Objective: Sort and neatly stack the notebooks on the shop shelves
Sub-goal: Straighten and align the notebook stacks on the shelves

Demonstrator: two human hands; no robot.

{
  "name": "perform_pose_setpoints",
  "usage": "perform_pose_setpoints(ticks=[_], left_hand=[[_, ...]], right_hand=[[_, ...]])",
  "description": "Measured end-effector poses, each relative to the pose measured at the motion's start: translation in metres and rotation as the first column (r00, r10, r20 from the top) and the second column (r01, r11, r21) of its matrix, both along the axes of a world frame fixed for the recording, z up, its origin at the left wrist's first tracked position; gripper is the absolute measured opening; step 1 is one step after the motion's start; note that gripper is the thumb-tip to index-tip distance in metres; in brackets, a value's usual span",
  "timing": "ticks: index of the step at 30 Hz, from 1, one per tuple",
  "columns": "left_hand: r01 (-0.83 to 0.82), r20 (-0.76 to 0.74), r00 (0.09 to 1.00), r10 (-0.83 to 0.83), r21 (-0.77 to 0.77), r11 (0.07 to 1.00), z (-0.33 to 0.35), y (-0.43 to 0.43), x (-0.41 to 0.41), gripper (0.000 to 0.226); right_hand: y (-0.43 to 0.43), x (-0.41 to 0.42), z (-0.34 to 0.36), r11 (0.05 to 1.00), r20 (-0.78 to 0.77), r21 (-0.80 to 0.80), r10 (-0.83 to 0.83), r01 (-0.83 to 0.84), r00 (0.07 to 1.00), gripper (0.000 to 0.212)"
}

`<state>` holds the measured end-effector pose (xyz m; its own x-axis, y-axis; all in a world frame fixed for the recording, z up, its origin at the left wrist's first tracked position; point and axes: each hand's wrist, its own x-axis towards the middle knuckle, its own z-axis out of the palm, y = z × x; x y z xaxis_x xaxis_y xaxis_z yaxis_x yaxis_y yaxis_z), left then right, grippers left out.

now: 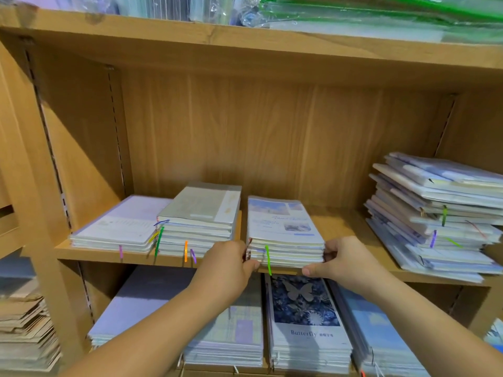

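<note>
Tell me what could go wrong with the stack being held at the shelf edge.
1. The left hand and right hand pinch only the front corners of the notebook stack, which sits at the front edge of the shelf; a pull might spill notebooks forward.
2. Its green ribbon dangles over that edge and could snag.
3. The skewed pile on the right is fanned out up to the edge; a nudge from the right arm might slide it.

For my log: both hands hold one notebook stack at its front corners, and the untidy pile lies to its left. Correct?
No. The head view shows the left hand and right hand holding the notebook stack at its front corners, but the untidy pile lies to its right.
</note>
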<state>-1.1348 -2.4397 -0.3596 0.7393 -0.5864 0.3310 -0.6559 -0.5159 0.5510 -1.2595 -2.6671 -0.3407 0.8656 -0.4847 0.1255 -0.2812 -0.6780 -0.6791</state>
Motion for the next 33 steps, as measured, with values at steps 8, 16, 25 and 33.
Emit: perform_pose_setpoints(ticks=[8,16,25,33], left_hand=[[0.024,-0.083,0.996,-0.03,-0.071,0.997,-0.005,0.005,0.005,0.036],[-0.017,-0.168,0.986,-0.009,-0.152,0.988,-0.007,-0.004,0.002,0.027],[0.015,-0.278,0.958,-0.076,-0.215,0.976,-0.018,-0.003,-0.003,0.017],[-0.077,-0.17,0.985,0.039,-0.223,0.972,-0.023,-0.008,-0.002,0.026]], right_hand=[[-0.004,0.003,0.002,0.999,0.009,-0.023,0.037,-0.037,0.999,0.048],[-0.006,0.0,-0.005,0.999,0.048,0.0,0.042,-0.042,0.998,0.035],[-0.004,0.01,-0.005,0.992,0.019,-0.127,0.027,-0.025,0.999,0.033],[-0.01,0.015,0.0,0.995,-0.028,-0.07,0.065,-0.067,0.997,0.054]])
